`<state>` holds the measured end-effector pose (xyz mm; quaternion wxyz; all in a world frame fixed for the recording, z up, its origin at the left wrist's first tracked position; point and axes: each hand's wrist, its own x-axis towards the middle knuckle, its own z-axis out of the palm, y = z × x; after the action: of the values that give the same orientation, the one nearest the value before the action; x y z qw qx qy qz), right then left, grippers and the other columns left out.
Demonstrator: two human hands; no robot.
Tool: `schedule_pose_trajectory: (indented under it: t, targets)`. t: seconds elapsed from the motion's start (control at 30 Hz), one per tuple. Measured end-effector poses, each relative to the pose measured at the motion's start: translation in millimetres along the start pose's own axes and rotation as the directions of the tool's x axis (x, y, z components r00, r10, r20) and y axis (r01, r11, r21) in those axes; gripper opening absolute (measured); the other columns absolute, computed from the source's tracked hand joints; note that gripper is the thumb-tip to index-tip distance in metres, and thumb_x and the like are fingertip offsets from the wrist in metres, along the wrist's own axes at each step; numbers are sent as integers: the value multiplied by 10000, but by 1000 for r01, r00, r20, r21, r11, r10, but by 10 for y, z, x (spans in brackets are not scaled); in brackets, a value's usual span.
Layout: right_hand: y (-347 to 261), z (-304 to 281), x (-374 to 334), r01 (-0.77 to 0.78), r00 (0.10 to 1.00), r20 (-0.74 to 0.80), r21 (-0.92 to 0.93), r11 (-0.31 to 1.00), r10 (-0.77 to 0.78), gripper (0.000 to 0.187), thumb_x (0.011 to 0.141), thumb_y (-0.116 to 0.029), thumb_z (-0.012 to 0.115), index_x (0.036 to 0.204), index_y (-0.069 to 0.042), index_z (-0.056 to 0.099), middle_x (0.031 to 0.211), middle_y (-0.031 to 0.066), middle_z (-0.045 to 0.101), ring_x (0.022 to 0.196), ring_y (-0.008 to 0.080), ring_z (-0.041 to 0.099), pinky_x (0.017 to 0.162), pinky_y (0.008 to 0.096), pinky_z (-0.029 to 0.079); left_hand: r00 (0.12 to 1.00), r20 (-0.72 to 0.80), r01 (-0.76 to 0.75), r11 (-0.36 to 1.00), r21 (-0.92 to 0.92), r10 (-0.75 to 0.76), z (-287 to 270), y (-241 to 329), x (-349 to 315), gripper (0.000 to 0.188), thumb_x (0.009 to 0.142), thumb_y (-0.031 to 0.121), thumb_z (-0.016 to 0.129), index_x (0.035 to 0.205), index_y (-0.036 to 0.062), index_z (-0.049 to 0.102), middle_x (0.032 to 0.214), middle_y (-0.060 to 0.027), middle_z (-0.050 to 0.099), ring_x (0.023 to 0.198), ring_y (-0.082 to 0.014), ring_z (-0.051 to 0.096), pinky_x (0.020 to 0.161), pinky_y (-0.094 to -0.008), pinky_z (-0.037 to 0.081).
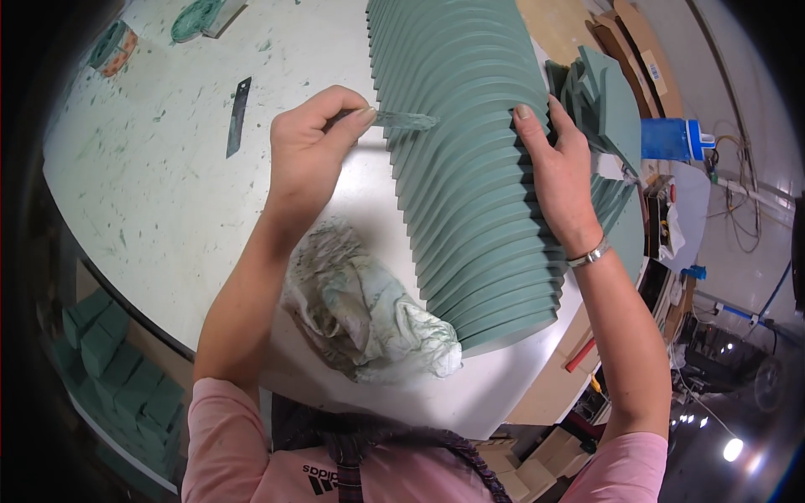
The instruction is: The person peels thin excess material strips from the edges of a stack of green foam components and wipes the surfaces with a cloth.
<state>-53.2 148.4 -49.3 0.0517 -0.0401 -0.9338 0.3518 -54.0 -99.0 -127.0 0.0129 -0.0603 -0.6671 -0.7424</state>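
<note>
A long row of overlapping thin green sheets [478,210] with stepped edges runs across the table, from the far side toward me. My left hand [306,155] is closed on a narrow flat scraper [407,121] smeared with green paste. Its tip lies over the sheets' left part; whether it touches them I cannot tell. On the row's right side, my right hand [560,168] grips the edge of the sheets, thumb on top and fingers along the side, partly hidden. A crumpled, green-stained white cloth [360,310] lies beside the row's near end, below my left hand.
The white table [168,184] is flecked with green. On it lie a dark blade [239,117], an orange-patterned tub [113,50] and a tub of green paste [197,18]. More green sheets [604,96] and a blue bottle [671,138] stand right. Green blocks [117,356] sit lower left.
</note>
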Motion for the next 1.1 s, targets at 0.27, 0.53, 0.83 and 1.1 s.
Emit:
schedule_pose_trajectory:
  t: [0.27, 0.53, 0.83, 1.1]
  targets:
    - [-3, -21, 2, -54, 998, 45, 80, 995, 50, 835, 890, -476, 654, 1319, 206, 436, 1011, 266, 690, 945, 259, 681, 894, 332, 497, 999, -42, -18, 1000, -16, 17, 10, 10, 35, 88, 930, 26, 605, 853, -16, 614, 690, 63, 461, 649, -33, 362, 564, -209, 298]
    - [-11, -27, 6, -59, 998, 21, 72, 996, 58, 870, 870, -486, 672, 1330, 210, 425, 1093, 299, 669, 1035, 285, 669, 954, 343, 472, 997, -64, 34, 999, 18, -32, -4, 28, 107, 90, 931, 43, 614, 861, -13, 620, 697, 62, 473, 653, -32, 371, 572, -203, 309]
    - [37, -20, 15, -40, 999, -1, 62, 997, 40, 875, 858, -485, 676, 1332, 206, 426, 1070, 302, 672, 1009, 297, 676, 946, 346, 476, 998, -55, 44, 999, 21, -42, 25, 102, 165, 98, 924, 56, 626, 856, -15, 622, 690, 60, 476, 651, -37, 375, 572, -207, 315]
    - [-44, -39, -9, -104, 994, 52, 59, 993, 101, 781, 910, -453, 660, 1341, 168, 459, 1150, 208, 660, 1064, 198, 606, 980, 302, 446, 999, -38, 0, 999, 37, 1, 53, 88, 186, 99, 917, 61, 635, 849, -9, 624, 679, 54, 486, 655, -38, 382, 574, -208, 317]
